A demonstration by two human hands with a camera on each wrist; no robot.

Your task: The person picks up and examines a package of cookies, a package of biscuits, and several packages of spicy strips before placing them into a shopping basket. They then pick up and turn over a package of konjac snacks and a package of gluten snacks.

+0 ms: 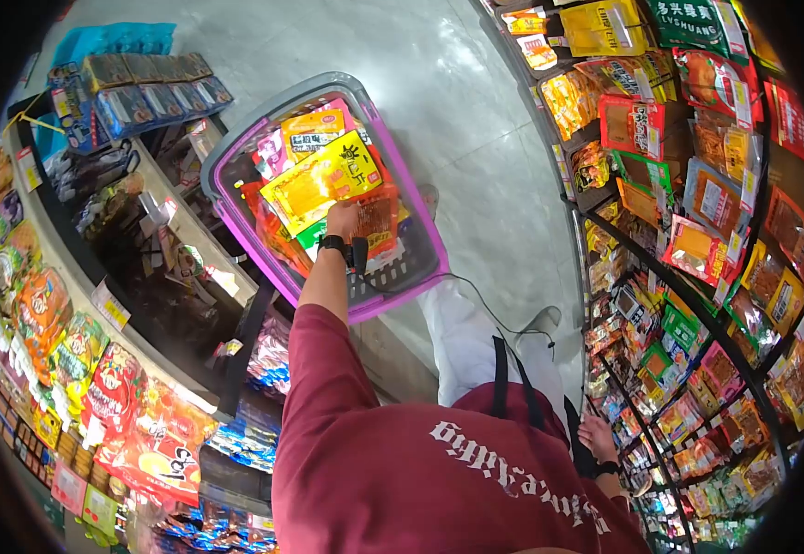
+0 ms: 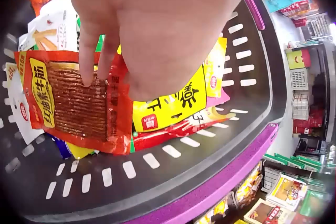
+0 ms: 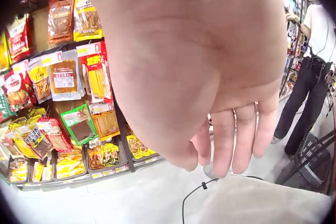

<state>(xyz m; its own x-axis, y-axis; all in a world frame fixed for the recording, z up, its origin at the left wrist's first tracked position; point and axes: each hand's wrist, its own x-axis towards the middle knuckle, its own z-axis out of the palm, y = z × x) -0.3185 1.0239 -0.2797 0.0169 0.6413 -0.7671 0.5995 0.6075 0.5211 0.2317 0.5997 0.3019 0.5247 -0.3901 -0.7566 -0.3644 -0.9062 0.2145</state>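
Note:
A purple-rimmed grey basket (image 1: 431, 268) holds several snack packets. My left hand (image 1: 344, 222) is inside it; in the left wrist view this hand (image 2: 152, 29) reaches down with fingertips touching a red packet of brown strips (image 2: 79, 103). The thumb side lies by a yellow packet (image 2: 168, 106), which shows across the pile in the head view too (image 1: 323, 180). My right hand (image 1: 598, 438) hangs low at my side; in the right wrist view this hand (image 3: 205, 66) has its fingers loosely extended, with nothing held.
Racks of hanging snack packets (image 1: 720, 231) line the right side. On the left stand shelves with a dark bin (image 1: 157, 249) and stacked blue packs (image 1: 148, 97). A thin black cord (image 1: 476, 291) loops beside my leg. A person in dark trousers (image 3: 307, 98) stands behind.

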